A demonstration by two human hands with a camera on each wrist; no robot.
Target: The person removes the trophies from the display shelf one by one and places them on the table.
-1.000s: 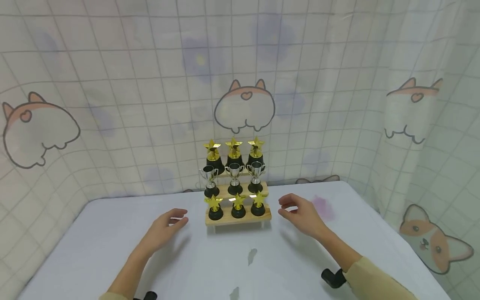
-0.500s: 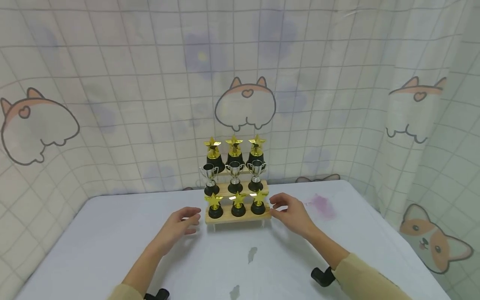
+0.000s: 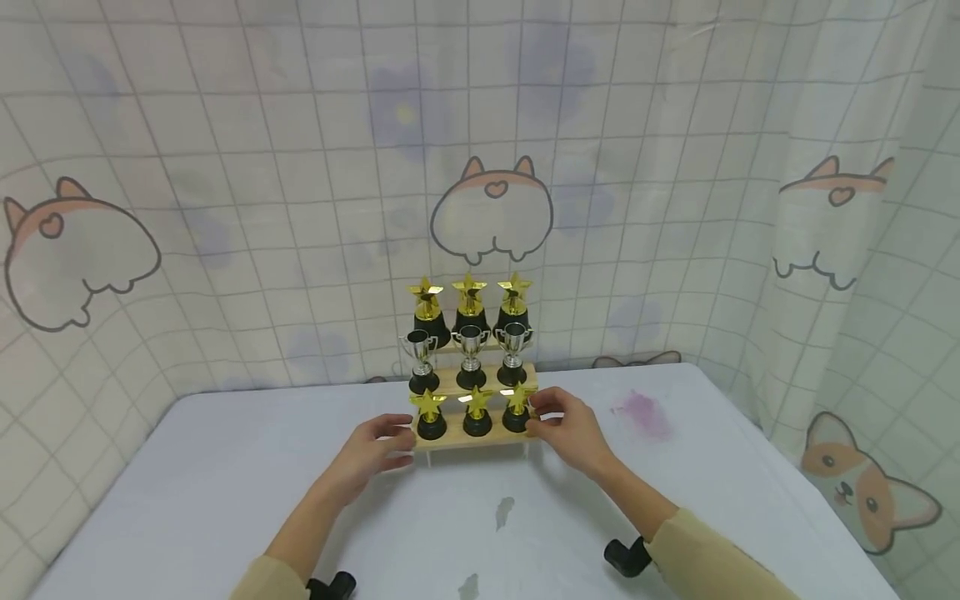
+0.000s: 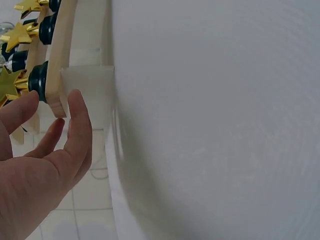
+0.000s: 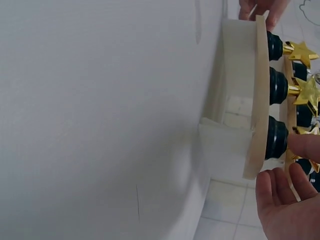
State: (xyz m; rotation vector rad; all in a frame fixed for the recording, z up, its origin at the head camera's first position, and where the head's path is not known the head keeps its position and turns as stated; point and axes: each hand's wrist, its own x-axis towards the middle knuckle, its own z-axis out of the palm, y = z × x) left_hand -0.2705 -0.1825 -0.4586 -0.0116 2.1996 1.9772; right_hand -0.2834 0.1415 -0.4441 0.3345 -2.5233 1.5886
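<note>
A tiered wooden display stand (image 3: 472, 443) with clear side supports rises at the table's back middle. Three small gold star trophies (image 3: 476, 410) stand on its front tier, three silver cup trophies (image 3: 470, 354) on the middle one, three taller star trophies (image 3: 469, 310) on the top. My left hand (image 3: 370, 457) is at the left end of the front board, thumb above and fingers about its corner. At the opposite end my right hand (image 3: 570, 432) has its thumb by a black trophy base (image 5: 276, 138) and its fingers beside the board's end. Neither hand's contact is clear.
The stand is on a white-covered table (image 3: 247, 483) with a pink stain (image 3: 645, 414) to the right and grey marks in front. A gridded curtain (image 3: 315, 208) with cartoon dogs hangs behind and at both sides. Black wrist-worn devices (image 3: 628, 557) show below the forearms.
Both hands have moved inward, the left one to the right and the right one to the left, from beside the stand to its two ends. Stand and trophies stay in place.
</note>
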